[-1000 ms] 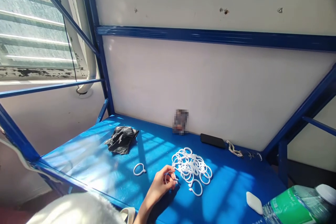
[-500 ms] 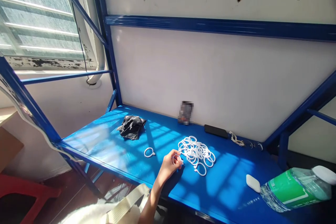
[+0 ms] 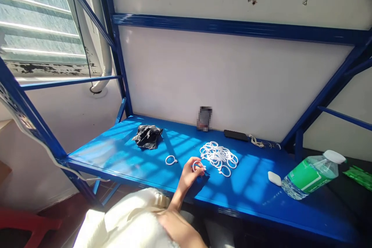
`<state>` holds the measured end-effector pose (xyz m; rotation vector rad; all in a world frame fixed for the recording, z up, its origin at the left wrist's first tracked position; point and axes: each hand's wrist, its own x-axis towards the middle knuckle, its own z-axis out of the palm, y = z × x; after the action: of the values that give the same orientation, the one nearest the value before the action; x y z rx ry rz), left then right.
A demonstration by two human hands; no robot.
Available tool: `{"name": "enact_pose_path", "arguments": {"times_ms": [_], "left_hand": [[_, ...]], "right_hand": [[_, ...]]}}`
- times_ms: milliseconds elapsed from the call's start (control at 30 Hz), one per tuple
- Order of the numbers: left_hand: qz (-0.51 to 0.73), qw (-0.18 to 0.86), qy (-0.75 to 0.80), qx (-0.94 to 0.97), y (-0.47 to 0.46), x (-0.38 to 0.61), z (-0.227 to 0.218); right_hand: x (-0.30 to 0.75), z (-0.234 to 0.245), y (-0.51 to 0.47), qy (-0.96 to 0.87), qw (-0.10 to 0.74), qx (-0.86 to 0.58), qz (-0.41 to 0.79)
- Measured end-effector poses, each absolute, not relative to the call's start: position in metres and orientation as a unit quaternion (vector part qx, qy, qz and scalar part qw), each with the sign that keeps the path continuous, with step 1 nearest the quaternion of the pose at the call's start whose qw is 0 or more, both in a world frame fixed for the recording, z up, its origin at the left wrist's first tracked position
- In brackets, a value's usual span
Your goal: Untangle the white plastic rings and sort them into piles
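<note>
My left hand (image 3: 190,171) is just above the blue tabletop, its fingertips pinching a white plastic ring (image 3: 198,162). To its right lies a tangled pile of white rings (image 3: 216,155), each with a small nub. One loose ring (image 3: 171,160) lies on the tabletop to the left of this hand. My right hand (image 3: 177,223) comes in from the bottom edge and lies across the left forearm by the white sleeve (image 3: 130,221). Its fingers are hidden.
A crumpled black plastic bag (image 3: 147,136) lies on the blue table (image 3: 116,162). Along the wall are a pixelated dark object (image 3: 204,119), a black phone (image 3: 235,135) and a white cable (image 3: 255,141). A white case (image 3: 274,178) and a green-labelled bottle (image 3: 312,174) are at right.
My left hand has lifted slightly with the ring and opened it more to view. My right hand has come in over the left forearm. The camera view has shifted to the right.
</note>
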<state>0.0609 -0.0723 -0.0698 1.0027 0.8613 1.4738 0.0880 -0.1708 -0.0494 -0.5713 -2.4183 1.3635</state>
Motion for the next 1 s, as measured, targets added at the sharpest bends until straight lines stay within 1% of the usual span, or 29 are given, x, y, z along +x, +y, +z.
{"name": "enact_pose_path", "arguments": {"times_ms": [67,133,200,267,333,400,467,500,567,633,700,800,867,1000], "left_hand": [[0.625,0.548,0.347,0.434,-0.079,0.058,-0.068],[0.62,0.552,0.336,0.444,-0.085,0.057,-0.067],[0.616,0.555,0.327,0.454,-0.089,0.057,-0.066],[0.62,0.551,0.319,0.458,-0.09,0.054,-0.065],[0.628,0.542,0.318,0.458,-0.09,0.048,-0.065],[0.625,0.538,0.326,0.461,-0.091,0.04,-0.065],[0.626,0.524,0.341,0.466,-0.093,0.033,-0.065],[0.625,0.516,0.348,0.472,-0.094,0.03,-0.065],[0.616,0.502,0.358,0.491,-0.094,0.028,-0.066],[0.609,0.493,0.361,0.507,-0.094,0.028,-0.068],[0.605,0.49,0.36,0.515,-0.094,0.03,-0.071],[0.598,0.479,0.365,0.529,-0.093,0.03,-0.074],[0.6,0.431,0.385,0.553,-0.094,0.029,-0.076],[0.603,0.298,0.431,0.601,-0.097,0.022,-0.079]], "right_hand": [[0.083,-0.066,-0.177,-0.823,0.184,-0.232,0.484],[0.088,-0.072,-0.188,-0.809,0.23,-0.26,0.474],[0.105,-0.065,-0.201,-0.817,0.259,-0.246,0.451],[0.128,-0.049,-0.208,-0.823,0.275,-0.213,0.449],[0.153,-0.032,-0.204,-0.812,0.313,-0.245,0.427],[0.173,-0.024,-0.185,-0.774,0.409,-0.329,0.355],[0.186,-0.026,-0.155,-0.716,0.507,-0.399,0.265],[0.189,-0.03,-0.139,-0.704,0.525,-0.412,0.243],[0.19,-0.039,-0.109,-0.705,0.535,-0.393,0.25],[0.185,-0.049,-0.09,-0.708,0.518,-0.369,0.308],[0.181,-0.058,-0.082,-0.693,0.511,-0.369,0.349],[0.178,-0.066,-0.08,-0.661,0.525,-0.382,0.376],[0.178,-0.067,-0.08,-0.65,0.531,-0.386,0.382],[0.178,-0.065,-0.078,-0.655,0.527,-0.391,0.375]]}}
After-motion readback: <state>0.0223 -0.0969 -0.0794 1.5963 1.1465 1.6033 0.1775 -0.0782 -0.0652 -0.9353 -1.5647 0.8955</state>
